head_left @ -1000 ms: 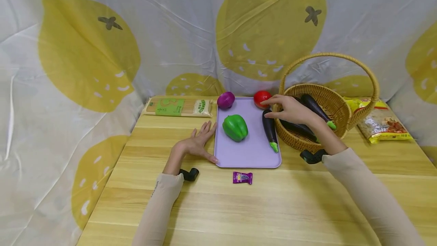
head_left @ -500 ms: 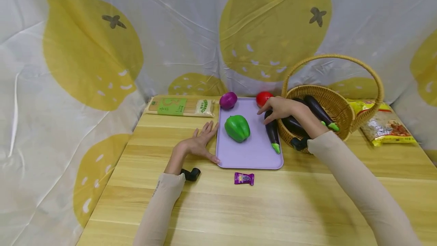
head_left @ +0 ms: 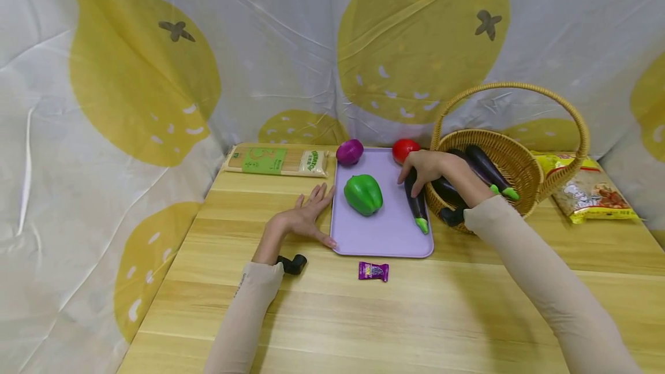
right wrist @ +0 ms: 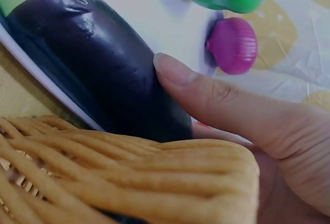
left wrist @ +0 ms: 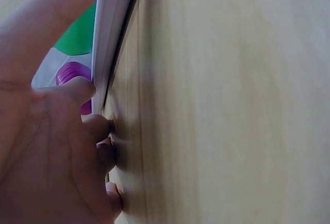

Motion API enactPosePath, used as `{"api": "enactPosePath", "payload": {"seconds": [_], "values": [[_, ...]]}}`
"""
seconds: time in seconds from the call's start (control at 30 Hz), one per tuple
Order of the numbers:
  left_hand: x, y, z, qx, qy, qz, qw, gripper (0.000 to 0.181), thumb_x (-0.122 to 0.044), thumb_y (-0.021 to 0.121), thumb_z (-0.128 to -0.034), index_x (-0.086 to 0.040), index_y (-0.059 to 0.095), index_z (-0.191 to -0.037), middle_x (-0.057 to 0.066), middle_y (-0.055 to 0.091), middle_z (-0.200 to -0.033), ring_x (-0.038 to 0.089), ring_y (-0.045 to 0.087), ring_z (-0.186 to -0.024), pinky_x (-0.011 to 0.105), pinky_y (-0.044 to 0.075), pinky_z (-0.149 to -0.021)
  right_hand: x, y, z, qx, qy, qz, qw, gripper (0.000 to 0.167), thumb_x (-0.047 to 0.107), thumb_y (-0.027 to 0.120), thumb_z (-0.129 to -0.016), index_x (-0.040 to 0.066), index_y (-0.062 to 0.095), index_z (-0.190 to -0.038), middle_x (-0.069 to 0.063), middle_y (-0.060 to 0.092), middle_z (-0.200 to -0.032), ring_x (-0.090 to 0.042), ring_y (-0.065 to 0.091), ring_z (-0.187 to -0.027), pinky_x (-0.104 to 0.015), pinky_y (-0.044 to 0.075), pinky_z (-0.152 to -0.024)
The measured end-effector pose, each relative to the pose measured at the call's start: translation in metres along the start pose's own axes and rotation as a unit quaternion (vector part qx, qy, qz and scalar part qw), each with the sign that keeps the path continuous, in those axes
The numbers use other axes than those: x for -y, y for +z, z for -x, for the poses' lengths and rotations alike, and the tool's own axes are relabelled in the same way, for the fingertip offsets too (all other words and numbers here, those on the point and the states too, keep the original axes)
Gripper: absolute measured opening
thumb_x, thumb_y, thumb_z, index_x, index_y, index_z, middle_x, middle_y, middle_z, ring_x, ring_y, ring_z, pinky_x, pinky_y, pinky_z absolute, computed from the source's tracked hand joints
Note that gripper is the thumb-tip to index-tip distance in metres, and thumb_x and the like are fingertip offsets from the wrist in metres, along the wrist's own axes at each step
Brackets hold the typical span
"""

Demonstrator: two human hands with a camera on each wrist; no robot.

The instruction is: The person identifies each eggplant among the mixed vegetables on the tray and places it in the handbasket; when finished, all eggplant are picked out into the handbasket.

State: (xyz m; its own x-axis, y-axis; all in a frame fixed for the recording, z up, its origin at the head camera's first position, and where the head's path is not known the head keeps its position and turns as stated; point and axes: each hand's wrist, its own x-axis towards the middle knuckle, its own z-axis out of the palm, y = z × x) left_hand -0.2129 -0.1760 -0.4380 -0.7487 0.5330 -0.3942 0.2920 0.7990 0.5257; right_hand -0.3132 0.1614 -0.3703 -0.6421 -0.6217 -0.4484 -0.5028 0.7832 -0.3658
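My right hand (head_left: 433,169) pinches the upper end of a dark purple eggplant (head_left: 417,206), which lies on the right side of a lilac tray (head_left: 374,241). In the right wrist view the thumb (right wrist: 178,72) presses its side, while the basket rim hides most of the other fingers. My left hand (head_left: 301,221) is spread at the tray's left edge, thumb touching the near left corner. A green bell pepper (head_left: 363,195) sits on the tray. At its far corners are a purple onion (head_left: 350,152) and a red tomato (head_left: 404,149).
A wicker basket (head_left: 519,167) with a tall handle stands against the tray's right side, holding more eggplants (head_left: 488,163). Behind it lies a yellow food bag (head_left: 592,189). A noodle pack (head_left: 275,160) is at the back left, and a small purple packet (head_left: 373,271) lies before the tray.
My right hand has come down from above the basket's left rim onto the eggplant on the tray, and its fingers have closed around the upper end. The left hand stays put.
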Motion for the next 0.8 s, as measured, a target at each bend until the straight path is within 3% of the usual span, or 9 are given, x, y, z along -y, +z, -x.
{"api": "enactPosePath", "payload": {"seconds": [0.23,0.37,0.6,0.7,0.8], "values": [[0.0008,0.0002,-0.0003,0.001,0.000,0.000,1.0000,0.137,-0.050,0.089,-0.0780,-0.016,-0.011,-0.166,0.014,-0.023,-0.172,0.031,-0.023,-0.161,0.059,-0.014,-0.129,-0.0041,0.0000,-0.0005,-0.009,-0.036,0.011,0.9992,0.038,0.030,0.093,-0.078,0.015,0.083,-0.111,-0.010,0.077,-0.118,-0.030,0.067,-0.114,-0.046,0.056,-0.101],[0.0017,0.0003,-0.0012,0.001,0.000,-0.003,1.0000,0.137,-0.050,0.088,-0.0780,-0.016,-0.011,-0.166,0.014,-0.023,-0.172,0.031,-0.022,-0.161,0.059,-0.014,-0.130,0.0000,0.0003,0.0008,-0.010,-0.027,0.010,0.9995,0.037,0.026,0.093,-0.077,0.013,0.082,-0.111,-0.010,0.076,-0.121,-0.032,0.066,-0.120,-0.049,0.054,-0.106],[0.0013,-0.0003,-0.0003,0.004,0.000,-0.001,1.0000,0.138,-0.052,0.088,-0.0780,-0.016,-0.012,-0.166,0.015,-0.023,-0.172,0.032,-0.022,-0.160,0.060,-0.014,-0.129,0.0004,0.0067,-0.0028,-0.028,-0.062,0.021,0.9975,0.045,0.022,0.091,-0.079,0.008,0.078,-0.120,-0.020,0.066,-0.137,-0.039,0.058,-0.132,-0.054,0.044,-0.116],[0.0016,0.0000,-0.0006,0.004,-0.001,0.001,1.0000,0.138,-0.052,0.088,-0.0782,-0.016,-0.012,-0.166,0.015,-0.023,-0.172,0.032,-0.022,-0.160,0.061,-0.013,-0.129,0.0018,0.0073,-0.0028,-0.033,-0.055,0.021,0.9977,0.049,0.023,0.090,-0.081,0.007,0.075,-0.125,-0.022,0.060,-0.145,-0.042,0.053,-0.137,-0.057,0.041,-0.119],[0.0014,-0.0001,-0.0009,0.005,-0.002,-0.002,1.0000,0.138,-0.052,0.087,-0.0784,-0.016,-0.012,-0.166,0.015,-0.023,-0.172,0.032,-0.022,-0.160,0.060,-0.014,-0.129,0.0018,0.0073,-0.0033,-0.038,-0.045,0.020,0.9981,0.051,0.023,0.089,-0.082,0.007,0.074,-0.128,-0.020,0.064,-0.141,-0.039,0.057,-0.134,-0.055,0.044,-0.117]]}}
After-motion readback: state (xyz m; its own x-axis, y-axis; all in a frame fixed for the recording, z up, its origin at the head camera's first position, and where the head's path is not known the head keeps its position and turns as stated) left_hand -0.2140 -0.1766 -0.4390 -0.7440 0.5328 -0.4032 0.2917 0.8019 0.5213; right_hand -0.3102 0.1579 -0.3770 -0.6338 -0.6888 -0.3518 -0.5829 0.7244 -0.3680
